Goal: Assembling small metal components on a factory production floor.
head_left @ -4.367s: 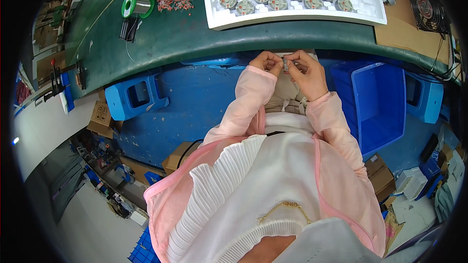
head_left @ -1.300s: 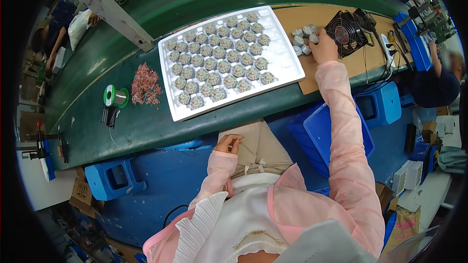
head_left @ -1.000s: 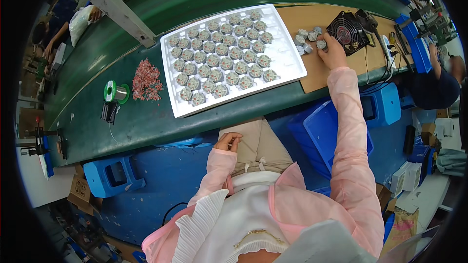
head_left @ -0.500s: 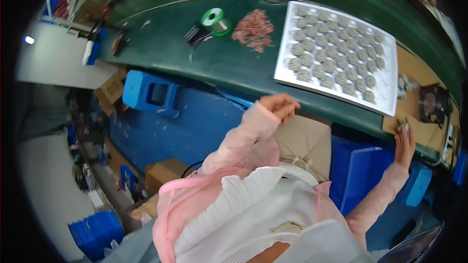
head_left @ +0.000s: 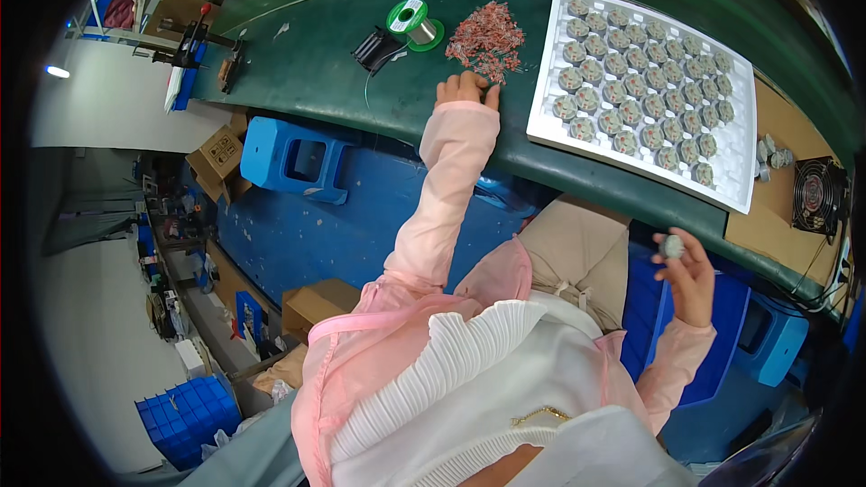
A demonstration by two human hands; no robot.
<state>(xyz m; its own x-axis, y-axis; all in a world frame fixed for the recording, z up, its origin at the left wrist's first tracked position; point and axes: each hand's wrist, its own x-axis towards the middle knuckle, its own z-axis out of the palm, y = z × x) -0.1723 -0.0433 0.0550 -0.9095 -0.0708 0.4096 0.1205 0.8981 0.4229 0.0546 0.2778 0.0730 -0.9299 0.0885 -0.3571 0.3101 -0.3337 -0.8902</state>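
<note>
A round grey component (head_left: pixel 673 248) is held up off the counter (head_left: pixel 316 77), on its near side, the right hand's (head_left: pixel 693 287) grip clamped on it by the fingertips. Below that hand is a blue plastic bin (head_left: pixel 722 335). The left hand (head_left: pixel 465 95) reaches the near edge of a pile of small red leaded components (head_left: pixel 487 34), its fingers bent; I cannot tell whether its grip is closed on one. Left of the pile stands a green wire spool (head_left: pixel 419 25); right of it, a white foam tray (head_left: pixel 539 133) carries rows of similar round parts (head_left: pixel 639 83).

dull round part (head_left: pixel 673 247), smooth tabletop (head_left: pixel 302 63), matt foam tray (head_left: pixel 736 158), shiny metal wire (head_left: pixel 422 33)
</note>
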